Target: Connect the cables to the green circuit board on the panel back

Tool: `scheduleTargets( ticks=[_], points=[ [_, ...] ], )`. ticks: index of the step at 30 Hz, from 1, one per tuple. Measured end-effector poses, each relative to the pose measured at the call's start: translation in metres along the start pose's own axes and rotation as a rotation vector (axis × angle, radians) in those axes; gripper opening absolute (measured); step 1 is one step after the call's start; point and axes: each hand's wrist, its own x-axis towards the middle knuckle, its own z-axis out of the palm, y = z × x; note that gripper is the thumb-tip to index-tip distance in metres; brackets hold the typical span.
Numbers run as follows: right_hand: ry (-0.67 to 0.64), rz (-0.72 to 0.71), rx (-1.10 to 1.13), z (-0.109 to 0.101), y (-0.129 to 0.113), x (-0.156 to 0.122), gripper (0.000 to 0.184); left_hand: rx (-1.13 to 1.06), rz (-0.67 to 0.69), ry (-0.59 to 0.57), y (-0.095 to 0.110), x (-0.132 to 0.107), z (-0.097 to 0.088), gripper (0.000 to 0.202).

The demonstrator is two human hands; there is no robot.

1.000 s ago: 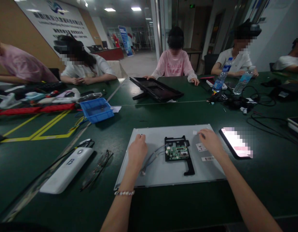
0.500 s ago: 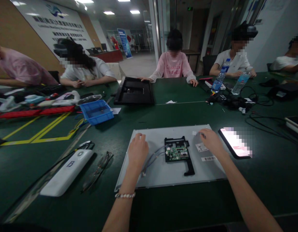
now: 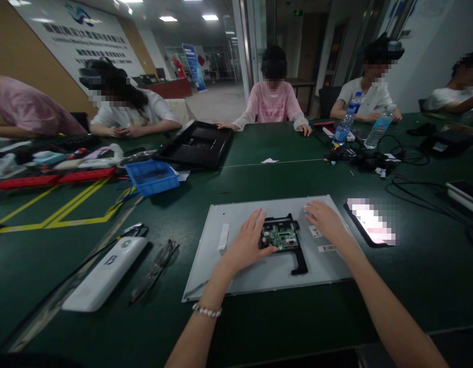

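A grey metal panel [image 3: 259, 276] lies flat on the green table in front of me. On it sits a small green circuit board [image 3: 280, 237] in a black bracket [image 3: 300, 263]. My left hand [image 3: 246, 245] rests on the panel with fingers stretched out, its tips touching the left edge of the board. My right hand [image 3: 325, 221] lies on the panel's upper right part, fingers spread over a small white piece and near two labels [image 3: 327, 248]. A white strip [image 3: 223, 236] lies on the panel at the left. Neither hand holds anything.
A lit phone [image 3: 370, 227] lies right of the panel. A white power bank [image 3: 106, 272] and glasses [image 3: 154, 268] lie to the left, with a blue bin [image 3: 152, 176] behind. Across the table a person in pink touches a black monitor shell [image 3: 196, 143]. Water bottles [image 3: 346, 125] and cables [image 3: 378, 158] sit at right.
My left hand has moved right from the panel's upper left edge to the circuit board, uncovering the white strip. The person opposite has slid the black shell further left.
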Motion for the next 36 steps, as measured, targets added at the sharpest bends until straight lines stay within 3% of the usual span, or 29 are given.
scheduleTargets(
  ticks=[7, 18, 28, 32, 36],
  points=[
    [-0.049, 0.081, -0.109, -0.004, -0.013, 0.006, 0.026, -0.077, -0.04, -0.114, -0.001, -0.001, 0.008, 0.097],
    [-0.063, 0.069, -0.101, -0.008, -0.01, 0.003, 0.022, -0.083, -0.071, -0.113, -0.002, -0.003, 0.008, 0.101],
    [0.013, 0.129, -0.072, -0.012, -0.015, 0.006, 0.025, -0.074, -0.057, -0.115, -0.003, -0.004, 0.01, 0.099],
    [0.073, 0.063, 0.009, -0.023, -0.034, 0.015, 0.025, -0.065, -0.046, -0.101, -0.006, -0.004, 0.013, 0.102],
    [-0.042, -0.039, 0.023, -0.028, -0.07, 0.034, 0.025, -0.052, -0.035, -0.087, -0.009, -0.004, 0.019, 0.103]
  ],
)
